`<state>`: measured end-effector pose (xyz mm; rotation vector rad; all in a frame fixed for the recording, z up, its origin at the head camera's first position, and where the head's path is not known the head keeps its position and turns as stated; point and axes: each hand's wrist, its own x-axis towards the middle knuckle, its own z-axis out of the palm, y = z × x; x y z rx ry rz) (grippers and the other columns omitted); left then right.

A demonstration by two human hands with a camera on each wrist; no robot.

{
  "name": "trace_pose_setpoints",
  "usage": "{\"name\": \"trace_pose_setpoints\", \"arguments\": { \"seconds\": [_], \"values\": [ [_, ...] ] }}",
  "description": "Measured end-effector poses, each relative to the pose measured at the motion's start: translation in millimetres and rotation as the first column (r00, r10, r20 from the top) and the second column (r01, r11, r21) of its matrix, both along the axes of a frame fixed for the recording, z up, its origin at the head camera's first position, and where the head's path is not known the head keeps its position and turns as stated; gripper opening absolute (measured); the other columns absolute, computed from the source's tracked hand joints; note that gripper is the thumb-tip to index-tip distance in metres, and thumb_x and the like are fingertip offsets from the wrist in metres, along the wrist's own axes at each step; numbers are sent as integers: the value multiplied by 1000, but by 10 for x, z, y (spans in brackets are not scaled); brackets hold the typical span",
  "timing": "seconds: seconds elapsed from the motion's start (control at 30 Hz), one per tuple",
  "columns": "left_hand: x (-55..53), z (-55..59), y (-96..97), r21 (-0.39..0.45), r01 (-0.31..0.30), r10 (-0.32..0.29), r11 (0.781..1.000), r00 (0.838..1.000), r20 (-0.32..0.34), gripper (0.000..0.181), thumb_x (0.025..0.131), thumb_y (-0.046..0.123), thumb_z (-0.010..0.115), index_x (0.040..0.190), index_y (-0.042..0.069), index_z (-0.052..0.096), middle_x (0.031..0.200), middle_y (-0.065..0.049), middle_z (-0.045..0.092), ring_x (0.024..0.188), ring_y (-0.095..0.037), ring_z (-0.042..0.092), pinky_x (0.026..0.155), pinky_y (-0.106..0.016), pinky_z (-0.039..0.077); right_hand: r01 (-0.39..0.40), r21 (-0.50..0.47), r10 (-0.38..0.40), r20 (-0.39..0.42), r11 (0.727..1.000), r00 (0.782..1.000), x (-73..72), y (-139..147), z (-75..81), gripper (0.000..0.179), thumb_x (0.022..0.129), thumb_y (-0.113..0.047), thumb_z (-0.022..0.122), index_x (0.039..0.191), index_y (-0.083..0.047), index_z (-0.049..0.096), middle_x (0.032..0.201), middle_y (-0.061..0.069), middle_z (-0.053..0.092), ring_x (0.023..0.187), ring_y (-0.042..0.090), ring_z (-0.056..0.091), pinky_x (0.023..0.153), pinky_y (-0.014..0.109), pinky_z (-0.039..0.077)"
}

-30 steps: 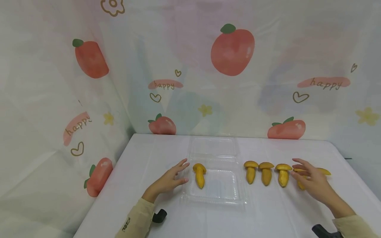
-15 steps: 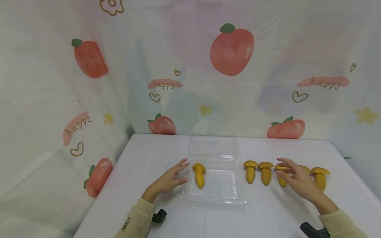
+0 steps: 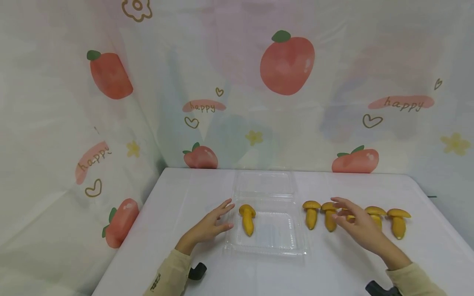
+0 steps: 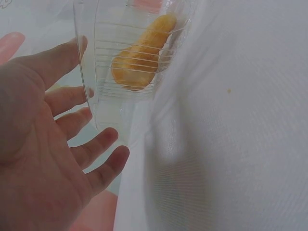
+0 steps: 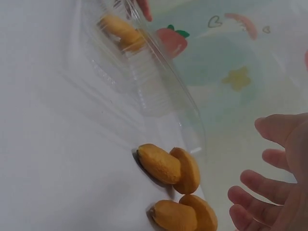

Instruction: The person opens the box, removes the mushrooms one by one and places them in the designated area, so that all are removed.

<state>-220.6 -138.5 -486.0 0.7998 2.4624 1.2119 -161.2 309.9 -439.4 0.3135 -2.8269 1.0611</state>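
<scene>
My left hand (image 3: 204, 227) is beside the left wall of a clear plastic clamshell box (image 3: 274, 236), its fingers spread and holding nothing. In the left wrist view its fingertips (image 4: 83, 44) are right at the box's rim. Inside the box, at the left, lies one yellow mushroom (image 3: 247, 222), cap toward the back. My right hand (image 3: 361, 230) hovers with relaxed fingers over a row of similar mushrooms, partly hiding the middle ones. At the row's left end lies a mushroom (image 3: 311, 214); at its right end another mushroom (image 3: 398, 225). The right hand holds nothing.
The box's lid (image 3: 264, 183) lies folded back behind it. A white cloth covers the table (image 3: 207, 185). Behind and to the left hang printed curtains (image 3: 229, 61) with fruit drawings. A black wrist device (image 3: 198, 271) sits below the left hand.
My right hand has moved left along the mushroom row, uncovering the mushrooms at its right end and overlapping ones farther left. My left hand and the box stay as they were.
</scene>
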Motion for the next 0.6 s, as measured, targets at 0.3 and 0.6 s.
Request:
{"name": "trace_pose_setpoints", "arguments": {
  "seconds": [0.3,0.6],
  "values": [
    [-4,-19,-7,4,4,-4,1000,1000,-3,68,102,27,62,158,5,33,171,-12,14,156,-39,21,117,-63,34,-30,-10,30,-28,1000,999,33,-197,54,49,99,-25,66,142,-8,52,125,18,67,101,-4,58,74,19,52],
    [-15,-38,-8,5,5,-5,1000,1000,-9,68,101,28,62,158,6,33,171,-12,15,156,-40,21,117,-63,34,-77,-53,76,-13,996,997,21,-332,77,49,101,-26,63,144,-5,50,130,22,64,104,20,64,77,19,54]
  ]
}}
